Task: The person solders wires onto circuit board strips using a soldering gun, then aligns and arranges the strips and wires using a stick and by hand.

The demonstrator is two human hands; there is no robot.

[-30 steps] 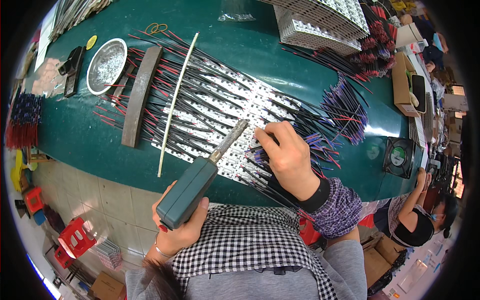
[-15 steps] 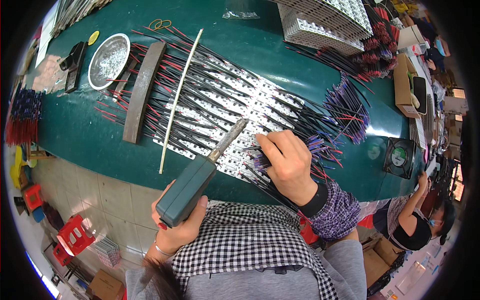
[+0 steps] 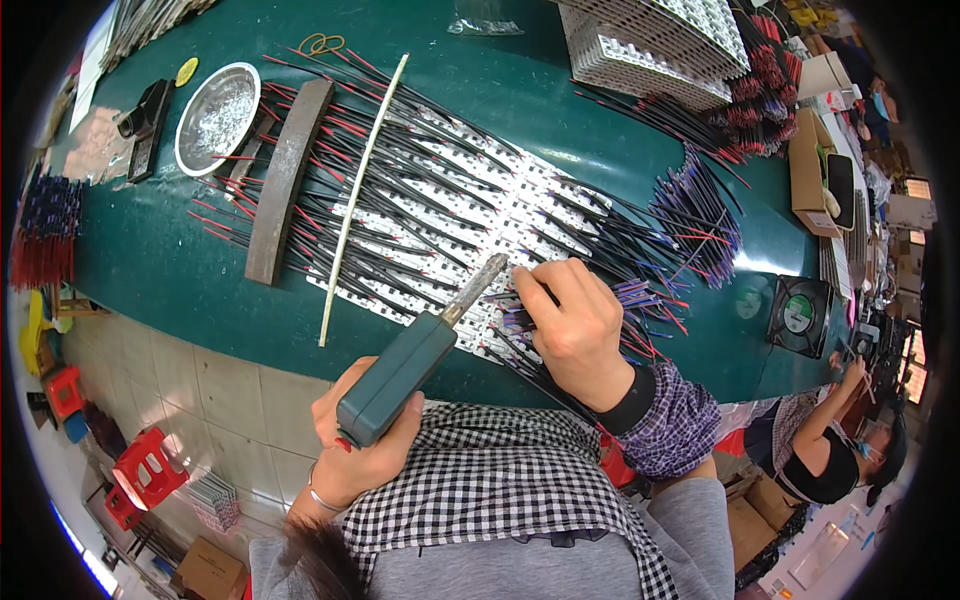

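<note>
My left hand (image 3: 365, 430) is wrapped around the dark green handle of a soldering gun (image 3: 398, 378). Its tarnished metal tip points up and right, close to my right fingertips, over a sheet of white boards (image 3: 500, 220). With fingers curled in a pinch, my right hand (image 3: 575, 325) is closed on a thin wire at the boards' lower right; the hand hides most of that wire. Rows of black wires (image 3: 420, 215) with red ends lie across the sheet. A pale rod (image 3: 362, 190) and a curved metal bar (image 3: 288, 185) lie over these wires on the left.
A metal bowl (image 3: 180, 150) of silvery bits and a black stand (image 3: 150, 130) are at far left. Stacked white boards (image 3: 650, 70) rise at the back right, near loose wire bundles (image 3: 695, 215). A small fan (image 3: 800, 315) stands at right. Another person (image 3: 825, 450) works beyond.
The soldering gun in my left hand has shifted right and slightly down, bringing its tip nearer my right fingertips. My right hand stays almost in place.
</note>
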